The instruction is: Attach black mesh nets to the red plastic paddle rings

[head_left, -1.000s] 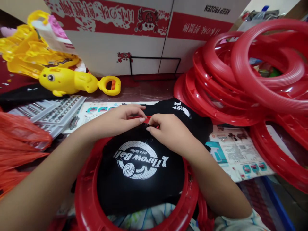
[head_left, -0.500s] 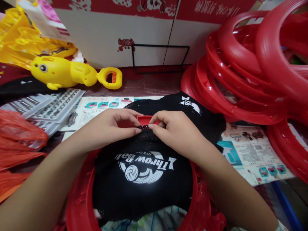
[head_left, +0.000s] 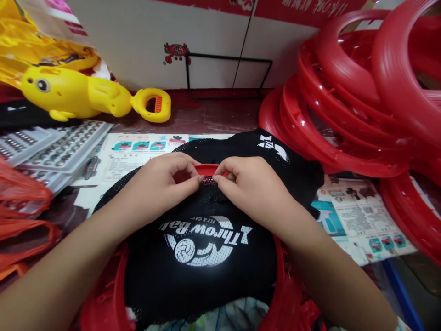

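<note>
And both grips are pinching: left hand (head_left: 167, 177) and right hand (head_left: 250, 184) nip the black cloth (head_left: 203, 285) at the far rim of the near red ring (head_left: 117, 287). More rim shows between them than a second ago; that stretch looks drawn taut. Far right, stacked red rings (head_left: 339, 64) crowd the tabletop (head_left: 220, 117).

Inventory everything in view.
Front cloth: one, black, across near ring
Rear cloth: one, black, behind
Near ring: one, red, front
Stacked rings: several, red, right
Toy: one, yellow, left
Plastic: uncounted, yellow, top left
Trays: several, translucent, left
Bags: uncounted, orange, left
Printed sheets: several, white, centre
Wire frame: one, black, back
Cardboard: uncounted, white, back
Tabletop: one, maroon, beneath
Clothing: uncounted, multicoloured, bottom
Left grip: one, bare, front cloth's edge
Right grip: one, bare, same edge
</note>
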`<state>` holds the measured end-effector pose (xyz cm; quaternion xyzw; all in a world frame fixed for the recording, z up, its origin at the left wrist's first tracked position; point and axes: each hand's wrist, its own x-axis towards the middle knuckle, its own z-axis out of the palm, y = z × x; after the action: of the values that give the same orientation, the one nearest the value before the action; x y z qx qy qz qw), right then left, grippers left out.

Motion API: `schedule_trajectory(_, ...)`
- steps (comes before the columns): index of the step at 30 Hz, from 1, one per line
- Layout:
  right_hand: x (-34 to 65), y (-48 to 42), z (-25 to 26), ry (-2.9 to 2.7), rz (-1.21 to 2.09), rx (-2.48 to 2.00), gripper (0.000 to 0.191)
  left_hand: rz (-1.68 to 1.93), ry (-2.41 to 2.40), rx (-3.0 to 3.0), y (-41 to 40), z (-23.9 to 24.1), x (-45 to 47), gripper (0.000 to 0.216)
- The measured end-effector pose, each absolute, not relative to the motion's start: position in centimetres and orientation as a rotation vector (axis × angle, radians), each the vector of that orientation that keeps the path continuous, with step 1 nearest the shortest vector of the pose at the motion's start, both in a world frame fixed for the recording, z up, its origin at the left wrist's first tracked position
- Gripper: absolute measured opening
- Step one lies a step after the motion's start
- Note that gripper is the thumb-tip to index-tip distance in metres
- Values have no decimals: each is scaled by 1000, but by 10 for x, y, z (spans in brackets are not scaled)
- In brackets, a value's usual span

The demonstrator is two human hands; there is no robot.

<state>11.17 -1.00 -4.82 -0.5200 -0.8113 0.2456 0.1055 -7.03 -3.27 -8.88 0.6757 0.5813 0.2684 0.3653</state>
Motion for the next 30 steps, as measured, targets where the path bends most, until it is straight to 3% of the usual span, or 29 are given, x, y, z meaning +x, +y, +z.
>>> schedule_trajectory(9,127,-2,-36,-2376,891,-1508,12,687,1466,1728,-33,-92,-73,15)
schedule_trajectory(30,131,0,-28,-2510,895,-1603,14,697,1497,1715,-36,-95,-75,12)
